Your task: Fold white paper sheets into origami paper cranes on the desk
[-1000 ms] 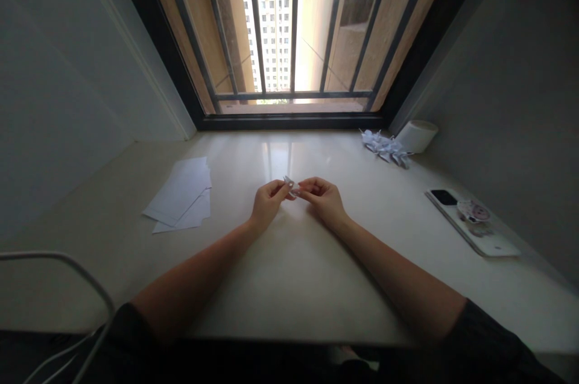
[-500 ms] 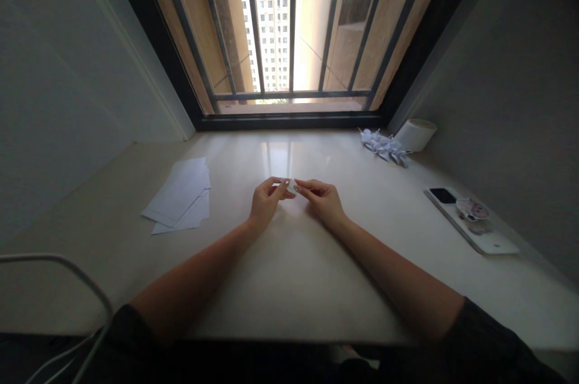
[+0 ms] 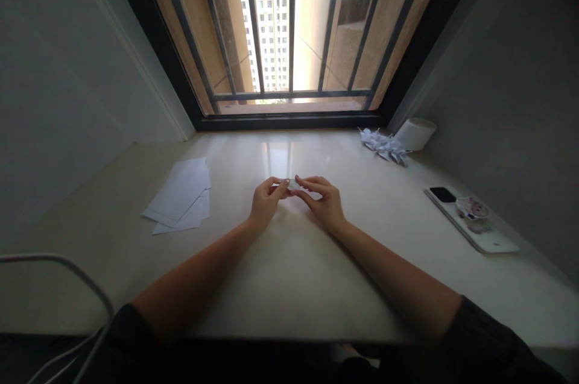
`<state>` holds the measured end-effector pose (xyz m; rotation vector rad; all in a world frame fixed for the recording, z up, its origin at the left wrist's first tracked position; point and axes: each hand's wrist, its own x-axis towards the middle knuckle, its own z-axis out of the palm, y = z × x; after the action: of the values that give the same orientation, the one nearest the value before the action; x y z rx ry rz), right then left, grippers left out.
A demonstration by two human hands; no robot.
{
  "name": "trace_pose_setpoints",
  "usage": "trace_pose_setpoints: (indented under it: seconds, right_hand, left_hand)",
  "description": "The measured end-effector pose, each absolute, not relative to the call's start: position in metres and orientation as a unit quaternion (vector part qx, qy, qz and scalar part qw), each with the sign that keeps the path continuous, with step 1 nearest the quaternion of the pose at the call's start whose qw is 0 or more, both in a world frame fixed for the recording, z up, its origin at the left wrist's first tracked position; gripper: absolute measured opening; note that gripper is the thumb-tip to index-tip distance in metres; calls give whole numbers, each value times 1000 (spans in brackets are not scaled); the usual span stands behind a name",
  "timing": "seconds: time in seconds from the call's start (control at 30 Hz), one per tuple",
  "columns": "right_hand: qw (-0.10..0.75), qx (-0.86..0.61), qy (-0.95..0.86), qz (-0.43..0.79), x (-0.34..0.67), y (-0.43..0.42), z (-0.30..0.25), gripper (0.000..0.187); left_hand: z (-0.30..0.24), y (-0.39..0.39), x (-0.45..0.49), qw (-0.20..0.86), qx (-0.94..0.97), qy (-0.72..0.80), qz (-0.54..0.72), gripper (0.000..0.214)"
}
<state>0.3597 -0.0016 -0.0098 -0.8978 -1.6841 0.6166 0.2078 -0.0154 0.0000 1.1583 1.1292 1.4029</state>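
Note:
Over the middle of the white tabletop, a small folded piece of white paper [image 3: 293, 184] is held between my two hands. My left hand [image 3: 268, 198] pinches its left part between thumb and fingers. At the right end, my right hand [image 3: 324, 200] has its thumb at the near edge and its index finger at the far edge, a small gap showing between them. The fingers cover much of the paper, so its exact folded shape is hard to make out.
Loose white paper sheets [image 3: 178, 194] lie at left. Several folded paper pieces [image 3: 384, 147] are heaped at the back right beside a white cup-like roll [image 3: 416, 134]. A phone [image 3: 470, 221] rests at right. A white cable [image 3: 58, 258] loops at front left, and a barred window [image 3: 292, 123] stands behind.
My right thumb and index finger have spread slightly apart around the paper's right end, and that hand has shifted a little. The left hand stays in place with its pinch.

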Motion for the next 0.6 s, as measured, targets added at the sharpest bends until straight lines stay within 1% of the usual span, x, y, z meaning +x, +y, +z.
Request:
trace_pose_setpoints:
  seconds: [0.3,0.47,0.6]
  right_hand:
    - [547,-371,-713,233,360,-2,-7,28]
    - [552,-369,-704,252,360,-2,-6,25]
    - [555,-366,-702,255,360,-2,-5,18]
  left_hand:
    - [0,-14,207,471,481,477,565,32]
    - [3,-16,208,480,473,480,561,38]
    - [3,-17,208,480,474,482,559,41]
